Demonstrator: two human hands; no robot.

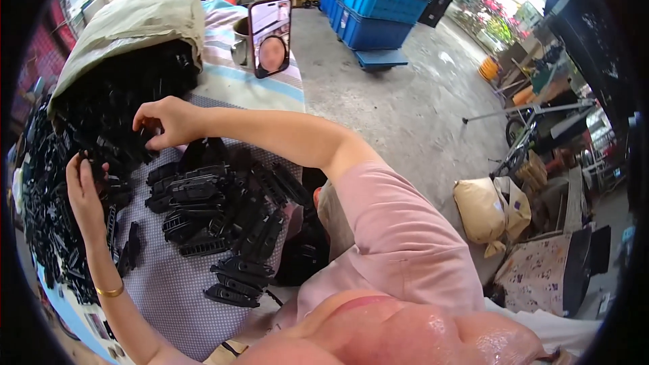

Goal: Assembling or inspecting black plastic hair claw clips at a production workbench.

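A large pile of black plastic parts [51, 196] spills from a pale woven sack [135, 17] on the left of the table. My left hand [86, 192], a gold bangle on its wrist, is at the pile's near side with its fingers closed on a black part. Reaching across to the sack's mouth, my right hand [167, 120] has thumb and fingers curled around another black part, mostly hidden among the rest. Nearer me, slotted black plastic parts [196, 192] lie in loose stacks on the grey patterned cloth [176, 297]. A smaller stack [238, 280] sits by the table's edge.
A phone [270, 37] with a lit screen stands upright on the striped cloth, beside a metal cup [241, 44]. Blue crates [375, 23] are stacked on a wheeled trolley [380, 59] beyond. Tan sacks [480, 209] and a metal-legged stand [534, 109] occupy the floor at right.
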